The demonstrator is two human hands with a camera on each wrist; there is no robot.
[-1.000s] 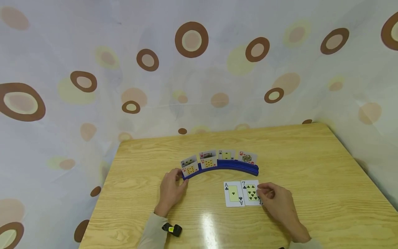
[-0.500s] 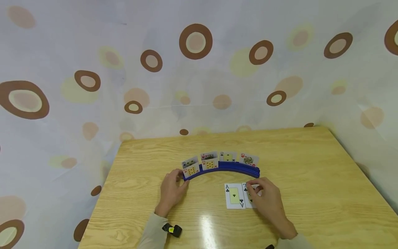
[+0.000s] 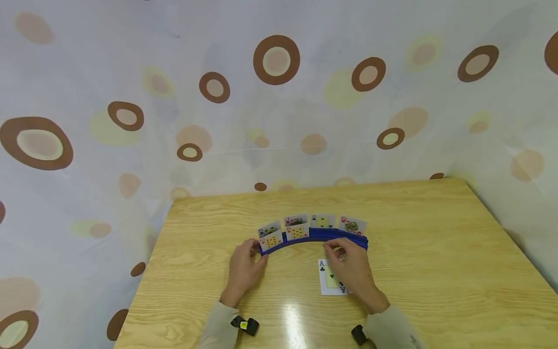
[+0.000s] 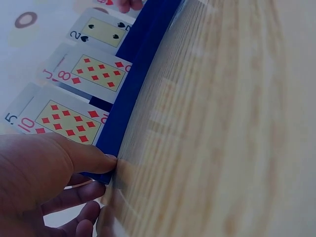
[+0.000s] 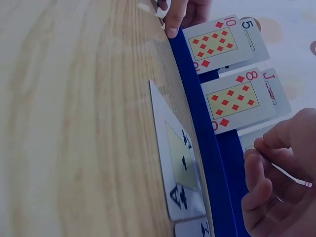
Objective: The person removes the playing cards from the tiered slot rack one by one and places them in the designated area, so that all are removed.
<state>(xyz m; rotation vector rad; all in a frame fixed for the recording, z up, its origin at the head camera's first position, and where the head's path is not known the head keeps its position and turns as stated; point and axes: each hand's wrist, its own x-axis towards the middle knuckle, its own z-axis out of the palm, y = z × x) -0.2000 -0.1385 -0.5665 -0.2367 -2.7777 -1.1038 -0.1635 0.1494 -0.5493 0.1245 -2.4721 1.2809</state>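
The card holder (image 3: 319, 234) was blue, the ten (image 4: 69, 119) and the eight (image 4: 98, 74) white with red diamonds on yellow panels, the two (image 4: 101, 32) white with black spades. The ace of clubs (image 3: 327, 285) was black on white, the table (image 3: 174, 291) light brown with wood grain. Brown rings and peach spots patterned the whitish backdrop (image 3: 237, 48), the sleeves (image 3: 220, 325) were beige, and the left wristband (image 3: 252, 326) black with a yellow patch.
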